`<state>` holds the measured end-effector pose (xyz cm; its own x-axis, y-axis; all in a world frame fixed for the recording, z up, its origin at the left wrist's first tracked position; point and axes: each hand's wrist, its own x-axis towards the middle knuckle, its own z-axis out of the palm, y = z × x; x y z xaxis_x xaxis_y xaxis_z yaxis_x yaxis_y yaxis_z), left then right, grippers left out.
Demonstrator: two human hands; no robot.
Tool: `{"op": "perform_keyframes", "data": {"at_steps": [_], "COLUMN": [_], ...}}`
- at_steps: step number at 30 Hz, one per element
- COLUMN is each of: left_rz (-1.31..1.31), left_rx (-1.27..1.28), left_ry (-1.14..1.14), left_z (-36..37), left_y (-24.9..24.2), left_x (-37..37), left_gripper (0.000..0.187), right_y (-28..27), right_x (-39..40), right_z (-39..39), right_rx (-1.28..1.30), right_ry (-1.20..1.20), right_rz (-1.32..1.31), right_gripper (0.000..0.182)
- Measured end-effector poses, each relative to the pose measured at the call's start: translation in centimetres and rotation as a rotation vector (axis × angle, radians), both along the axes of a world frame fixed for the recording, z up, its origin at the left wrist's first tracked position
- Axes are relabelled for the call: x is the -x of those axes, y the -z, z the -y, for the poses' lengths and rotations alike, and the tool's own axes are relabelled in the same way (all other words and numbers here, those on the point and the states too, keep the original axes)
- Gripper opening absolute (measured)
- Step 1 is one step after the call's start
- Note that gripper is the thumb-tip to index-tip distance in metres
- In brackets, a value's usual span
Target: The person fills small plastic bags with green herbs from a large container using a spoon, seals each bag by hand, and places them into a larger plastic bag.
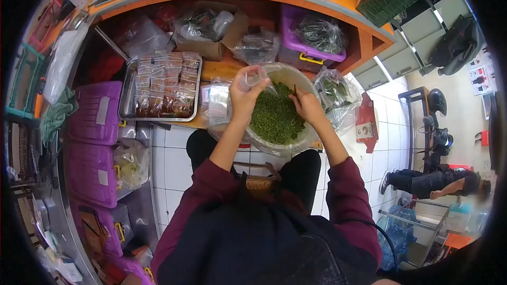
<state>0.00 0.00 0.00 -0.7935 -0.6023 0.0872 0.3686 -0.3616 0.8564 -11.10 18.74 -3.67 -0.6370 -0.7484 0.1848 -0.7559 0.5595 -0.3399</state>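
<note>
The left hand [244,91] pinches a small clear plastic bag [257,78] at the rim of a large clear bowl [274,148], while the right hand [307,106], fingers bunched, dips into the chopped green leaves [274,116] that fill it. The bowl sits above the person's knees, with a metal tray [127,106] of filled packets [165,92] just to its left and purple bins [95,113] beyond that.

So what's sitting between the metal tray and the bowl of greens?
In the head view, a stack of clear plastic bags lies between the tray and the bowl. The left hand holds one small bag just above it.
</note>
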Motion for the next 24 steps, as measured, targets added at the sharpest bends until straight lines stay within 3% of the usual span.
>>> {"op": "perform_keyframes", "data": {"at_steps": [2,5,8,12,15,18,24], "left_rz": [-0.014,-0.037,-0.050,-0.015,0.000,0.034,0.082], "left_rx": [0.108,0.038,-0.034,0.094,0.223,0.409,0.777], "left_ry": [-0.064,-0.246,-0.270,-0.244,-0.247,-0.280,-0.266], "left_z": [-0.7,-0.8,-1.1,-0.9,-0.8,-0.7,-1.0], "left_y": [0.8,1.1,1.5,1.6,2.0,3.0,1.7], "left_x": [0.2,0.6,0.7,0.7,0.8,1.4,0.9], "left_gripper": [0.037,0.037,0.037,0.036,0.035,0.034,0.033], "right_y": [-0.8,-1.3,1.0,2.3,2.8,-0.3,0.8], "right_x": [-0.4,0.3,0.5,-2.2,-2.6,-3.6,-3.7], "right_z": [0.5,2.1,3.4,3.7,3.0,3.0,2.6], "right_rx": [-0.011,0.234,0.362,0.093,0.094,0.439,0.485], "right_ry": [0.071,0.079,-0.082,-0.206,-0.272,0.034,0.192], "right_rz": [-0.023,-0.019,0.061,0.314,0.270,0.722,0.780], "right_gripper": [0.020,0.017,0.016,0.016,0.018,0.020,0.020]}}
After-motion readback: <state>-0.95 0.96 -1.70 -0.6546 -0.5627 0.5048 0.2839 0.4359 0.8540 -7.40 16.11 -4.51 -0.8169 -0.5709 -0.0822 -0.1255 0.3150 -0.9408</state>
